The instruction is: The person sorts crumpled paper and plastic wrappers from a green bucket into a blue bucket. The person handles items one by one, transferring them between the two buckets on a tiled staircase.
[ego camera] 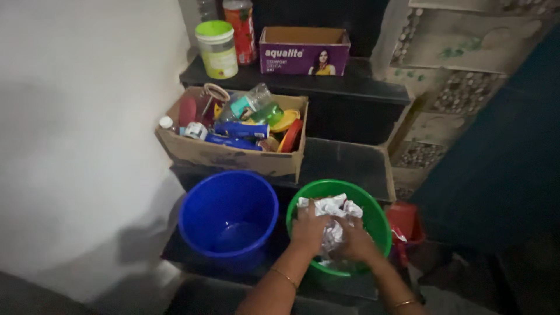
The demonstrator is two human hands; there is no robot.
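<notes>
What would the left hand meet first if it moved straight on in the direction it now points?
The left hand points away from the person, over the green bucket, and already touches the crumpled white paper. Past that, probably the bucket's far rim; depth is unclear.

Dark stone steps [350, 163] carrying tubs and boxes

The lowest step holds a blue bucket [228, 213] and a green tub [373, 219] side by side. The next bears a cardboard box [233, 156] of bottles; the top one has a purple box [304, 52], a green-lidded jar [217, 49] and a red bottle [241, 29].
</notes>
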